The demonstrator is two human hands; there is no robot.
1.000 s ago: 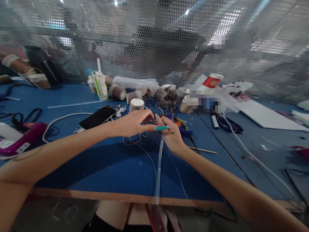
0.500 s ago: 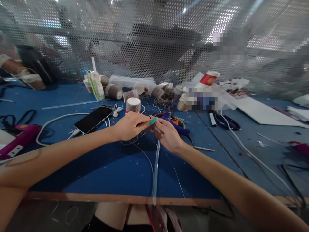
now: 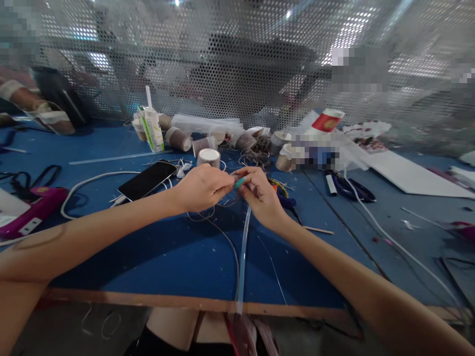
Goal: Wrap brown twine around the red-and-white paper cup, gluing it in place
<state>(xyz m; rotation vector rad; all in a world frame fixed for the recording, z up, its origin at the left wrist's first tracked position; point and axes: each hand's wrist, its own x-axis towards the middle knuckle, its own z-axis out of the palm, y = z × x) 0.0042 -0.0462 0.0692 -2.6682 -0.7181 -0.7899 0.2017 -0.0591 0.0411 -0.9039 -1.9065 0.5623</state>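
Note:
My left hand (image 3: pixel 200 188) and my right hand (image 3: pixel 261 198) meet above the middle of the table, both closed with fingertips pinched together. A translucent plastic strip (image 3: pixel 244 257) runs from under my right hand down over the table's front edge; its upper end is hidden by the fingers. Between the fingertips shows a small teal patch (image 3: pixel 240 183), which I cannot tell as a nail or a separate piece. Just behind my left hand stands a thread spool (image 3: pixel 209 157) with a white top. A grey cord (image 3: pixel 228 237) curves across the table beside the strip.
A phone (image 3: pixel 148 181) on a white cable lies left, near a magenta power strip (image 3: pixel 35 212). Several spools, tangled thread (image 3: pixel 257 152) and a drink carton (image 3: pixel 151 129) stand along the back. Right are scissors (image 3: pixel 351 187), a white board (image 3: pixel 415 173) and a thin stick (image 3: pixel 318 230).
My right hand's fingers have curled and shifted up against the left fingertips. The teal patch now sits between both hands. The view has shifted slightly, moving everything a little to the right.

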